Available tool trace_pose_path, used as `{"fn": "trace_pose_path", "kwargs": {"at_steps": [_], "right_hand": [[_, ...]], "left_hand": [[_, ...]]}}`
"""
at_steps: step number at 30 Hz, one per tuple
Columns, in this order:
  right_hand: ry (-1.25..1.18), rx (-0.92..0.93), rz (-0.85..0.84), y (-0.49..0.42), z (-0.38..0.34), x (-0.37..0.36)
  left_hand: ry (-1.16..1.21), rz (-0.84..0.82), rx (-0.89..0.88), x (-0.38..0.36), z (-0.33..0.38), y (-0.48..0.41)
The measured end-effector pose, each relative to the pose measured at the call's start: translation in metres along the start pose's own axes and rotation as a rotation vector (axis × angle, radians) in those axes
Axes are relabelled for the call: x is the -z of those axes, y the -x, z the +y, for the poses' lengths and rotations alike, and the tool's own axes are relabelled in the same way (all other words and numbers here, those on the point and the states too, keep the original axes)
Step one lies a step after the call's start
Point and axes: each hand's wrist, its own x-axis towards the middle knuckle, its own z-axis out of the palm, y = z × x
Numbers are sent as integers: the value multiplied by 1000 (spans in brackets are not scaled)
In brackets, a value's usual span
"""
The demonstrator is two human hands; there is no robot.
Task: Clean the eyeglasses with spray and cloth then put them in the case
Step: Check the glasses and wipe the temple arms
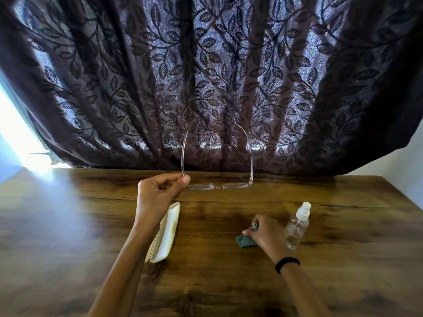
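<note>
Clear-framed eyeglasses [229, 186] are held above the wooden table [229, 282], lenses down and both temples pointing up. My left hand [158, 193] pinches the left corner of the frame between thumb and fingers. An open cream glasses case [166, 234] lies below that hand, partly hidden by my forearm. My right hand [265, 234] grips a crumpled teal cloth [245, 240] on the table. Just right of it a clear spray bottle [296, 227] with a white nozzle lies tilted.
A dark purple curtain [217, 88] with a leaf pattern hangs along the table's far edge. Bright light enters at the far left. A black band sits on my right wrist.
</note>
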Motion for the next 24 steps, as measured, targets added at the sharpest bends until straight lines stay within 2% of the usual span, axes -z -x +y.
{"fn": "trace_pose_path", "kwargs": {"at_steps": [5,10,12,18,24], "right_hand": [[-221,163,109,2,0,10],[-542,350,405,11,-12,44],[-637,385,464,11,-17,59],[-990,388,439,10,-29,83],[-1293,232,366,8,-35,79]], "left_hand": [[8,-2,-6,-1,2,0],[-29,19,-17,1,1,-2],[-56,22,-26,2,0,-2],[-93,9,-31,-1,0,-2],[-67,-29,-21,-7,3,1]]}}
